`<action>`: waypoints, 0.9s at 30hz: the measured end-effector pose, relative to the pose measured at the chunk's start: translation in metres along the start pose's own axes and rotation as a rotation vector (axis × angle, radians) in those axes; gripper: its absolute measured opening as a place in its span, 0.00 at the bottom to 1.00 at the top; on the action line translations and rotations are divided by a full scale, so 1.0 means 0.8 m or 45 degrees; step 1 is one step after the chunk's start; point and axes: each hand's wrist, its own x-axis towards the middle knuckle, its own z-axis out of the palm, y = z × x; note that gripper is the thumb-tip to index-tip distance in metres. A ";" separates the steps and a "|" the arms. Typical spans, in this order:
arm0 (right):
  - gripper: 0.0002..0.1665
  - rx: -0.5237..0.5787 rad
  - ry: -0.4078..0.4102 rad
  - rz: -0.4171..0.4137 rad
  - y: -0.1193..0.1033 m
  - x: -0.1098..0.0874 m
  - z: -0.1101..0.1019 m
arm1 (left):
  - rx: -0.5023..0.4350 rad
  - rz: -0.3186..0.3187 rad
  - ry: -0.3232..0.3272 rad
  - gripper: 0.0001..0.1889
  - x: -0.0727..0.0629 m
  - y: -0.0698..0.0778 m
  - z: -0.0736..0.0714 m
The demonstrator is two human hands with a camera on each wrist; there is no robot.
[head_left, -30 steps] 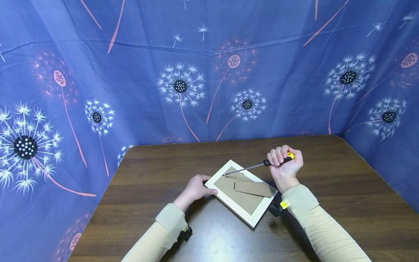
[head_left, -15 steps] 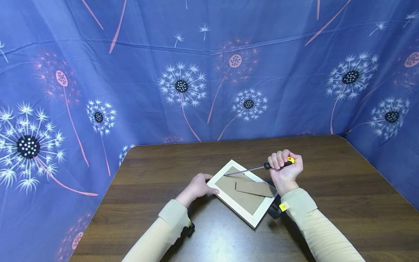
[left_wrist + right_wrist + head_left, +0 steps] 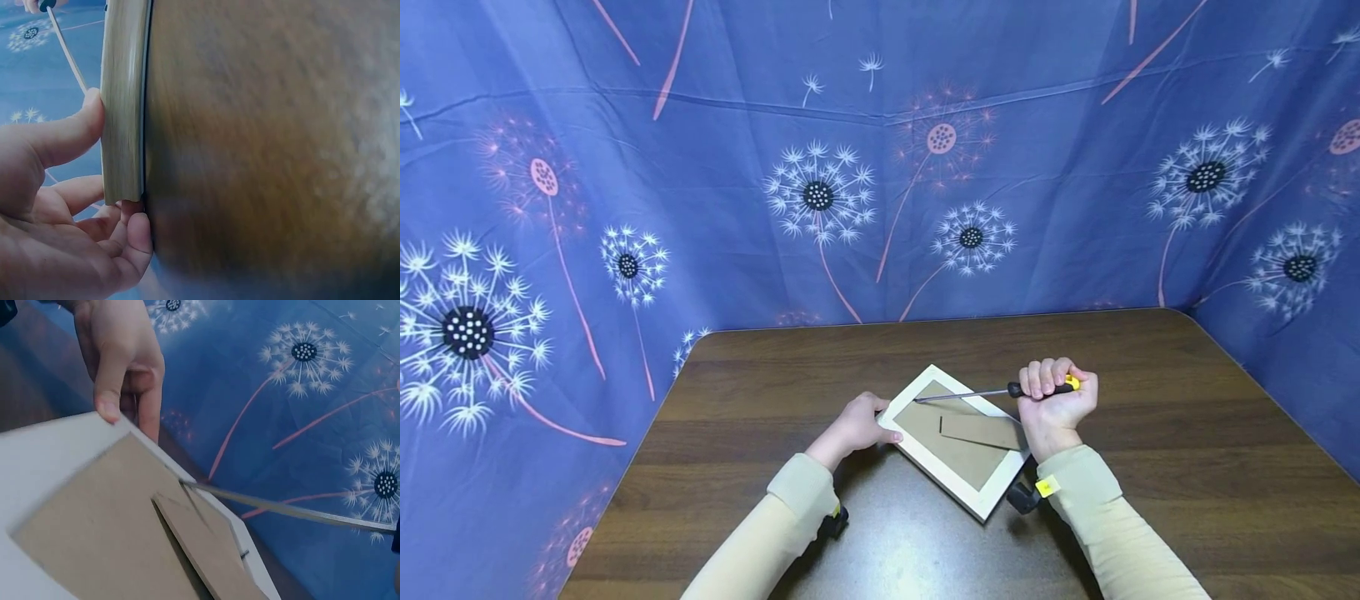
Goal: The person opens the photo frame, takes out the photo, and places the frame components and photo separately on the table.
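Well, on or just above the wooden table (image 3: 737, 400), we see the picture frame (image 3: 951, 460), back up; the left hand (image 3: 853, 427) pinches its corner, and the right hand (image 3: 1057, 404) is curled round the screwdriver (image 3: 1015, 389) (tip at the frame's inner edge).

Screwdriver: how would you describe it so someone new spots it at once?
Find the brown table, then the white picture frame showing its tan back panel. The screwdriver crosses the frame's far side, tip near the panel's edge. Unlike those flat pieces, it has a metal shaft and black-and-yellow handle.
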 end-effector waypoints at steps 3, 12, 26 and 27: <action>0.16 -0.012 0.034 -0.060 0.003 -0.007 0.004 | -0.016 0.000 -0.002 0.28 0.000 0.002 -0.001; 0.18 -0.076 -0.125 -0.093 0.019 -0.015 0.024 | -0.010 -0.007 -0.009 0.26 0.001 0.000 -0.002; 0.19 -0.215 0.050 -0.111 0.044 0.000 0.064 | 0.032 0.048 -0.018 0.26 -0.003 0.003 -0.007; 0.20 -0.241 0.066 -0.106 0.047 0.001 0.068 | 0.029 0.046 -0.018 0.27 -0.003 0.004 -0.007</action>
